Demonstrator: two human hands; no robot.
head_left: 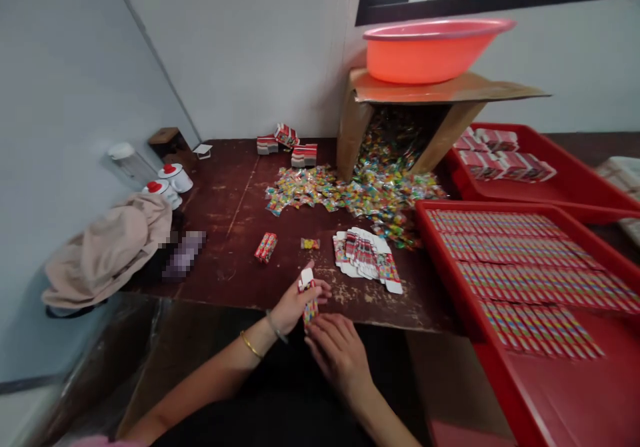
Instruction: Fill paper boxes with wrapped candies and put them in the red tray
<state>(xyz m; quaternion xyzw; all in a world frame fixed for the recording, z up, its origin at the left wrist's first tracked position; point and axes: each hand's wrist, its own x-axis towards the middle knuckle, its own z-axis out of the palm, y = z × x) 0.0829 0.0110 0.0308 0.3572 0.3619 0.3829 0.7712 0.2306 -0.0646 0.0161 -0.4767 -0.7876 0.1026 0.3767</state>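
My left hand (295,300) is closed around a small printed candy box (311,308), thumb across its front. A white flap stands up at the box's top end. My right hand (343,350) has its fingers bent together against the lower end of the same box; its fingertips are partly hidden. Just beyond my hands lies one wrapped candy (310,244). To its left sits a pair of filled-looking candy boxes (266,247). A fanned pile of flat, unfolded boxes (367,257) lies to the right of the candy.
Wrapped candies (345,190) spill from a cardboard carton (350,127) with a pink basin (425,57) on top. At right, a red tray (565,394) holds rows of boxes; another red tray (590,184) stands behind. Lidded mugs (176,178) and a beige cloth bag (107,250) sit left.
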